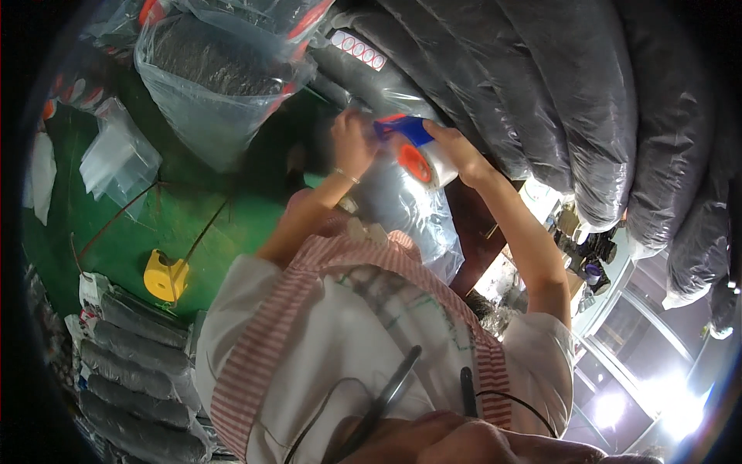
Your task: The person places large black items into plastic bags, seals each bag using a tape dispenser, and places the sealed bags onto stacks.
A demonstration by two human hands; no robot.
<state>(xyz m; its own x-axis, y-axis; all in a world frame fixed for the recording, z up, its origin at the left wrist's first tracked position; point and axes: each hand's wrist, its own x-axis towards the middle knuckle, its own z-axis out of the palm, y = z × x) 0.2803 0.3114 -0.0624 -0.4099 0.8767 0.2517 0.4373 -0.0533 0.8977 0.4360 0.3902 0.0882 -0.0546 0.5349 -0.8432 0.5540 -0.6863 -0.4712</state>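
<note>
My right hand (455,148) grips a blue tape dispenser (414,130) with an orange hub and a wide roll of clear packing tape (445,168). Just left of the dispenser's front end, my left hand (352,142) is raised and blurred by motion; whether its fingers hold the tape's end cannot be told. Below both hands lies a shiny clear plastic bag (426,214), partly hidden by the dispenser. A dark, plastic-wrapped bundle bearing a strip of red-ringed stickers (359,51) is beyond my hands.
Long dark bundles in clear plastic (556,87) are stacked at the right. A large clear bag of dark material (214,69) stands upper left. On the green floor (232,261) are a yellow reel-like object (165,277) and folded plastic bags (119,159); more wrapped bundles (139,371) lie lower left.
</note>
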